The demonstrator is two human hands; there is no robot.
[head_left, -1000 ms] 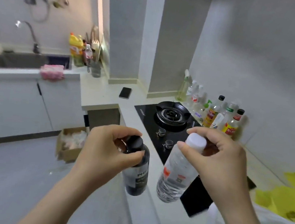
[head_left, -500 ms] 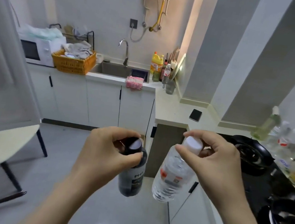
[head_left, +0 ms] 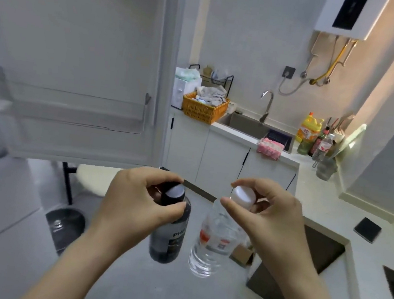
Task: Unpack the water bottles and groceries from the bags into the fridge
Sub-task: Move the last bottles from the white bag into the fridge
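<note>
A dark, smoky plastic bottle with a black screw cap (head_left: 167, 241) is gripped at the cap by the left hand (head_left: 138, 199), with the thumb and curled fingers closed round it. A clear plastic water bottle with a white cap and a red-and-white label (head_left: 212, 248) is gripped in the same way by the right hand (head_left: 269, 223), the cap being pinched between thumb and fingertips. Both bottles are hung upright beneath the hands, side by side and just apart. They are carried by no surface and are seen over the pale grey floor (head_left: 170, 297). They are held just below the lower edge of the open white fridge door (head_left: 81, 31), across which a clear plastic door shelf (head_left: 70, 108) is fitted.

An orange woven basket heaped with cloths (head_left: 204, 111) is set at the left end of the white worktop (head_left: 316, 191), just beside the steel sink (head_left: 244, 127). A pink folded cloth (head_left: 269, 147) is draped over the worktop's front edge by the sink. A yellow detergent bottle (head_left: 307, 128) is placed in the back corner among other bottles. A black phone (head_left: 367, 229) is laid flat near the front edge of the right-hand run. A brown cardboard box (head_left: 242, 254) is seen on the floor, partly hidden behind the clear bottle.
</note>
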